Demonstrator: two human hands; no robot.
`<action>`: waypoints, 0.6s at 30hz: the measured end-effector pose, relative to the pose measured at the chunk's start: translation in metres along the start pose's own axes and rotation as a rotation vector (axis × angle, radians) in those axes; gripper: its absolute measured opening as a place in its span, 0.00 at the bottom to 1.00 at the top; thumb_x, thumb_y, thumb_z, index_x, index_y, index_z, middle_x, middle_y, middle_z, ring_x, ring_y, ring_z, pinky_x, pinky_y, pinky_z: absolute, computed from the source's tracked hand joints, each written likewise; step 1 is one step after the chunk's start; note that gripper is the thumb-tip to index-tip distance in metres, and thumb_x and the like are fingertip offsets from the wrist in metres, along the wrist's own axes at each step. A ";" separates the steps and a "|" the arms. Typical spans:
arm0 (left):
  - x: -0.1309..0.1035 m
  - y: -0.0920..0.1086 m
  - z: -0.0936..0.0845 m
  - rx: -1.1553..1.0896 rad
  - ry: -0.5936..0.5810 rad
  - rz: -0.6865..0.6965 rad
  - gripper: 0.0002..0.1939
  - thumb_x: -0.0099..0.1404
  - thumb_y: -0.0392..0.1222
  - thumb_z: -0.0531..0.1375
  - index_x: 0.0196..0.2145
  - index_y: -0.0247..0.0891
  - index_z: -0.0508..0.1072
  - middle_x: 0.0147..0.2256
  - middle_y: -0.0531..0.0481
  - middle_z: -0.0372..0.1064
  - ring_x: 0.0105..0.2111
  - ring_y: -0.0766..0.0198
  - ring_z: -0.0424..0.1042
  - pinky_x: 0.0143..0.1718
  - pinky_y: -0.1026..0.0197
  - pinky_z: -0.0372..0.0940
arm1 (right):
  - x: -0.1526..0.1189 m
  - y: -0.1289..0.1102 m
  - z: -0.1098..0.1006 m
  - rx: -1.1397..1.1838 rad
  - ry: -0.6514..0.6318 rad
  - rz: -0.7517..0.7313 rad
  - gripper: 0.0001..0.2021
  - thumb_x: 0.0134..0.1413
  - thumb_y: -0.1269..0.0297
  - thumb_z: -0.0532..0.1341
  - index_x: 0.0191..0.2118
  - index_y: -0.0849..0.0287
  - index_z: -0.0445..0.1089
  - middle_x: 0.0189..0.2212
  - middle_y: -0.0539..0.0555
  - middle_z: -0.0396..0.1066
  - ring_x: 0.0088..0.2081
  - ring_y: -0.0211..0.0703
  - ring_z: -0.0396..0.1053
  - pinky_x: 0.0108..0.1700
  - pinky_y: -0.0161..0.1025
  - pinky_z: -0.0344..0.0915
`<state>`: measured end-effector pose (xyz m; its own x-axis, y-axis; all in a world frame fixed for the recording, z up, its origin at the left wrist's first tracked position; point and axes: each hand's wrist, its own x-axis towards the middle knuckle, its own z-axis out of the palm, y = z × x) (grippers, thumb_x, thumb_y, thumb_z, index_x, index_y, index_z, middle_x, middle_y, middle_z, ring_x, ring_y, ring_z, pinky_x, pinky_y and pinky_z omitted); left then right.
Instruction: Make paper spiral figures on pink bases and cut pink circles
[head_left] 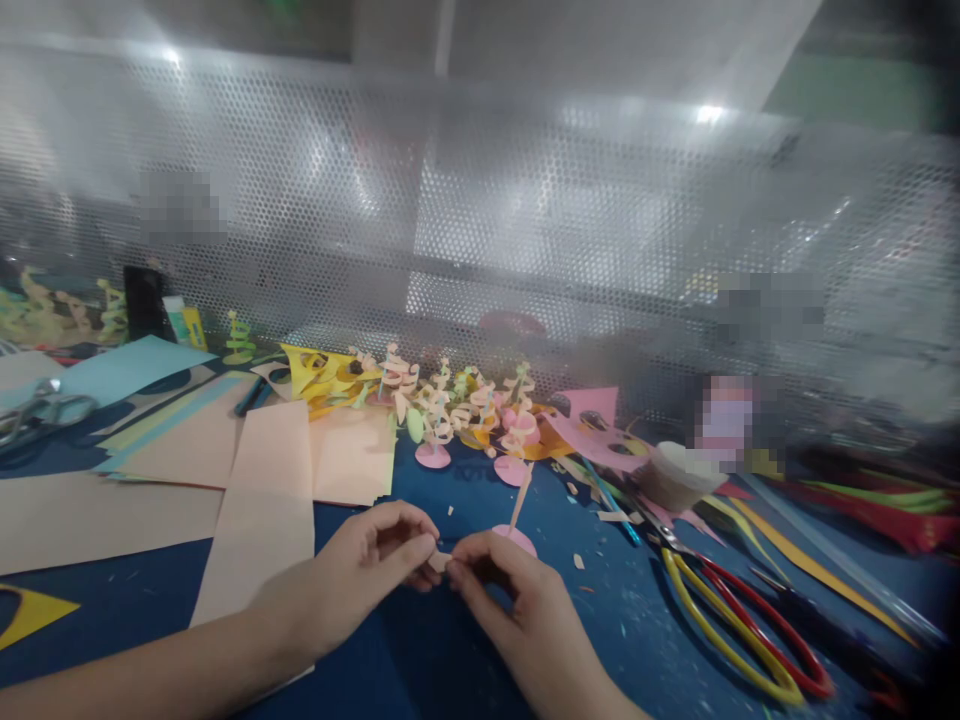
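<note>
Between the fingertips of both hands is a small pale pink piece of paper (pixel 440 562). My left hand (pixel 390 550) pinches its left end, with the other fingers curled. My right hand (pixel 502 580) pinches the right end between thumb and forefinger. Just behind my right hand stands a pink paper disc (pixel 514 541) with a thin upright pale strip (pixel 522 497) rising from it. Farther back, several spiral paper trees stand on round pink bases (pixel 433 456).
Left lie pale pink paper sheets (pixel 270 490), a blue sheet (pixel 142 368) and metal scissors (pixel 45 412). Right are red-and-yellow-handled scissors (pixel 731 610), a whitish cup (pixel 679 474), a blue pen (pixel 615 510) and paper strips. Paper scraps dot the blue table (pixel 600 640). A perforated metal screen (pixel 480 210) closes off the back.
</note>
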<state>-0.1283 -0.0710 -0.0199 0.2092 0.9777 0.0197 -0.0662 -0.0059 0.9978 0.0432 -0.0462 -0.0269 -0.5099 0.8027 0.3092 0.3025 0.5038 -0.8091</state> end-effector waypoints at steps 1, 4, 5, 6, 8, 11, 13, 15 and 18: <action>0.000 0.000 0.000 -0.025 -0.021 -0.026 0.10 0.59 0.47 0.56 0.32 0.36 0.68 0.27 0.52 0.68 0.28 0.65 0.69 0.33 0.60 0.64 | -0.001 0.000 -0.001 -0.069 0.017 -0.083 0.06 0.55 0.68 0.54 0.31 0.58 0.67 0.28 0.51 0.70 0.31 0.38 0.68 0.35 0.32 0.64; 0.001 0.000 0.000 -0.050 -0.059 -0.074 0.11 0.56 0.47 0.60 0.30 0.35 0.69 0.24 0.53 0.68 0.26 0.65 0.69 0.30 0.62 0.63 | -0.002 -0.001 -0.003 -0.186 0.031 -0.295 0.08 0.55 0.72 0.53 0.34 0.56 0.68 0.32 0.51 0.71 0.35 0.37 0.68 0.40 0.30 0.64; 0.002 -0.001 0.000 -0.047 -0.051 -0.071 0.11 0.54 0.45 0.62 0.29 0.35 0.69 0.24 0.53 0.69 0.26 0.66 0.69 0.31 0.63 0.63 | -0.003 -0.001 -0.004 -0.200 0.038 -0.331 0.08 0.55 0.73 0.53 0.35 0.55 0.68 0.33 0.52 0.70 0.36 0.37 0.68 0.40 0.30 0.64; 0.003 -0.001 -0.001 -0.049 -0.035 -0.067 0.11 0.52 0.44 0.64 0.29 0.35 0.69 0.24 0.53 0.69 0.26 0.66 0.68 0.32 0.63 0.62 | -0.003 -0.001 -0.003 -0.212 0.049 -0.347 0.08 0.55 0.73 0.54 0.36 0.55 0.68 0.34 0.52 0.70 0.36 0.37 0.68 0.41 0.30 0.64; 0.004 -0.001 -0.002 -0.068 -0.001 -0.058 0.10 0.49 0.41 0.65 0.28 0.35 0.70 0.24 0.55 0.68 0.27 0.68 0.67 0.33 0.65 0.61 | -0.002 -0.002 -0.003 -0.228 0.072 -0.341 0.08 0.54 0.73 0.55 0.37 0.55 0.68 0.34 0.52 0.71 0.36 0.38 0.68 0.41 0.32 0.65; 0.004 0.000 -0.002 -0.112 0.036 -0.052 0.09 0.49 0.40 0.66 0.28 0.35 0.71 0.24 0.56 0.66 0.26 0.70 0.64 0.32 0.67 0.60 | -0.002 -0.002 -0.001 -0.235 0.110 -0.261 0.05 0.52 0.72 0.57 0.35 0.56 0.66 0.30 0.50 0.70 0.32 0.38 0.68 0.38 0.34 0.65; 0.003 0.001 -0.001 -0.157 0.060 -0.072 0.10 0.49 0.40 0.66 0.28 0.35 0.71 0.24 0.57 0.65 0.25 0.71 0.64 0.32 0.67 0.60 | -0.002 -0.002 0.000 -0.232 0.132 -0.207 0.03 0.50 0.72 0.57 0.31 0.56 0.65 0.27 0.49 0.69 0.29 0.38 0.67 0.34 0.34 0.65; 0.002 0.001 0.001 -0.220 0.076 -0.112 0.12 0.47 0.40 0.67 0.29 0.35 0.70 0.24 0.57 0.65 0.26 0.71 0.64 0.32 0.67 0.61 | -0.002 -0.002 0.001 -0.221 0.132 -0.184 0.04 0.50 0.72 0.57 0.29 0.57 0.65 0.25 0.49 0.69 0.28 0.38 0.67 0.31 0.33 0.64; 0.001 0.002 0.002 -0.252 0.052 -0.141 0.12 0.47 0.41 0.67 0.28 0.35 0.71 0.25 0.56 0.65 0.28 0.69 0.66 0.33 0.66 0.63 | -0.003 -0.002 0.002 -0.196 0.103 -0.207 0.05 0.50 0.74 0.56 0.30 0.56 0.66 0.25 0.48 0.69 0.28 0.36 0.67 0.31 0.31 0.64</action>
<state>-0.1263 -0.0709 -0.0181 0.1835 0.9747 -0.1277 -0.2816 0.1766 0.9432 0.0425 -0.0501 -0.0275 -0.4959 0.6994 0.5147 0.3552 0.7042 -0.6148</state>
